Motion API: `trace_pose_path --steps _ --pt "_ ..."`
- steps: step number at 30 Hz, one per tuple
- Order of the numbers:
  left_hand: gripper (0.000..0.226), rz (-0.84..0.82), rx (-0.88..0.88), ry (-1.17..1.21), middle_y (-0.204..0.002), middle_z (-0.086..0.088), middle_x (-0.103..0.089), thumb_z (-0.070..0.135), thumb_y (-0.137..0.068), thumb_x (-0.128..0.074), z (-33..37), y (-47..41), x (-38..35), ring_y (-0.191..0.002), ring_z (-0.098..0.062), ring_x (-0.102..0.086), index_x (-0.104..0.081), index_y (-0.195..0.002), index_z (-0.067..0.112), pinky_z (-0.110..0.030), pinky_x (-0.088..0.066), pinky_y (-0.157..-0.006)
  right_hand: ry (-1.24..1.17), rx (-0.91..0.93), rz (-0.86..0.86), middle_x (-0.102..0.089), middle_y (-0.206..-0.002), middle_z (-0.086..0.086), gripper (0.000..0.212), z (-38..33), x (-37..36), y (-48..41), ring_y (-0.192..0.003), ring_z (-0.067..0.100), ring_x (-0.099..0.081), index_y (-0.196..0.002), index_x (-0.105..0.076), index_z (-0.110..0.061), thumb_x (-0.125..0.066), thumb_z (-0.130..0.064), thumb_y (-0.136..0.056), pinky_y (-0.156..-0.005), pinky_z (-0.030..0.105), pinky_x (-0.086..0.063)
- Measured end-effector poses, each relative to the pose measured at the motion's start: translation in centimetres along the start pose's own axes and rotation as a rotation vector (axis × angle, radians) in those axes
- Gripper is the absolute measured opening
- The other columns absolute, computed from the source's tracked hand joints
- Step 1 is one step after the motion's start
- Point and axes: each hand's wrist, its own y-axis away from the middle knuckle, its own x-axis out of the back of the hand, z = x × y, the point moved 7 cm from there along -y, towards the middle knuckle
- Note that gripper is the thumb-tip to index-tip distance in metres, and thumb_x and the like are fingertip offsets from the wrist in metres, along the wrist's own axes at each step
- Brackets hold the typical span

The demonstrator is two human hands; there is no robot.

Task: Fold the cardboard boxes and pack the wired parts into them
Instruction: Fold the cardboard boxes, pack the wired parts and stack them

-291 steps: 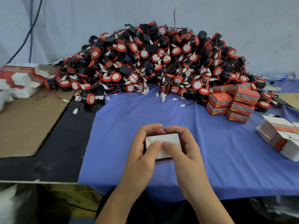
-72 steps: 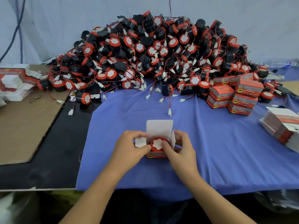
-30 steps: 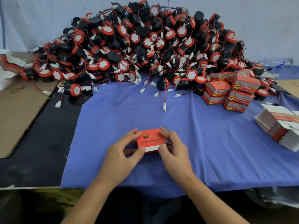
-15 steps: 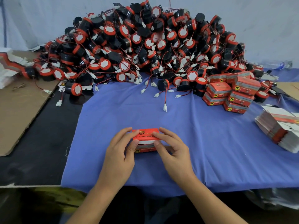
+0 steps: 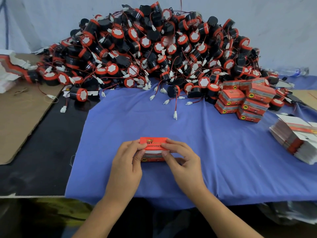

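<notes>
Lid point(image 5: 154, 143) nearer shut; L hand point(image 5: 127, 162), R hand point(image 5: 181, 162) pinch red box point(image 5: 152, 159), contents hidden.

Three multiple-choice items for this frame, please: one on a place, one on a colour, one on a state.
1. The closed boxes stand: A. at the right end of the pile; B. at its left end; C. on the floor.
2. The cloth is: A. green; B. blue; C. yellow.
3. The lid of the box held by the left hand and right hand is: A. torn off; B. upright; C. nearly shut.

A: they are stacked at the right, against the pile.
B: it is blue all over.
C: both hands pinch it down, and a white strip shows under it.
</notes>
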Motion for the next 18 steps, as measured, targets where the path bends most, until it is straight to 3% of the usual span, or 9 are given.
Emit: trace_pose_path --steps 4,8,10,14,18 --pt "0.013 0.013 -0.043 -0.067 -0.122 -0.004 -0.058 0.01 -0.102 -0.059 0.4 0.5 -0.2 -0.11 -0.005 -0.054 -0.07 -0.108 0.009 -0.006 -0.037 -0.098 -0.001 -0.023 -0.016 -0.07 -0.127 -0.012 0.028 0.3 -0.2 0.1 -0.115 0.002 -0.066 -0.109 -0.081 -0.027 -0.075 -0.005 -0.092 -0.081 0.021 -0.057" --pt "0.018 0.018 -0.1 -0.134 -0.12 0.002 -0.051 0.018 -0.099 -0.054 0.9 0.8 -0.5 -0.109 -0.019 -0.059 -0.068 -0.109 0.011 -0.033 -0.05 -0.096 0.033 -0.057 -0.021 -0.067 -0.13 -0.018 0.027 0.7 -0.2 0.2 -0.093 0.006 -0.074 -0.107 -0.081 -0.03 -0.073 -0.008 -0.093 -0.077 0.016 -0.054" --pt "0.014 0.028 -0.113 -0.142 -0.114 0.006 -0.051 0.014 -0.101 -0.057 1.0 0.9 -0.3 -0.103 -0.017 -0.06 -0.069 -0.109 0.012 -0.034 -0.052 -0.091 0.067 -0.041 -0.015 -0.066 -0.131 -0.017 0.028 0.6 -0.3 0.3 -0.084 0.004 -0.072 -0.108 -0.08 -0.029 -0.071 -0.007 -0.093 -0.073 0.012 -0.051" --pt "0.016 0.058 -0.082 -0.094 -0.102 0.013 -0.056 0.008 -0.098 -0.066 0.8 0.9 0.2 -0.091 -0.007 -0.059 -0.07 -0.107 0.02 -0.023 -0.047 -0.082 0.194 0.141 -0.055 -0.065 -0.129 -0.011 0.036 -0.6 -0.8 0.3 -0.118 0.006 -0.063 -0.118 -0.072 -0.026 -0.068 -0.001 -0.093 -0.084 0.018 -0.057" --pt "0.01 0.068 -0.095 -0.11 -0.105 0.008 -0.059 0.006 -0.096 -0.068 0.7 1.1 0.0 -0.095 -0.015 -0.063 -0.068 -0.102 0.015 -0.032 -0.052 -0.083 0.212 0.138 -0.077 -0.06 -0.132 -0.012 0.028 -0.3 -0.8 0.2 -0.117 0.002 -0.062 -0.11 -0.074 -0.026 -0.067 -0.003 -0.095 -0.081 0.011 -0.051"
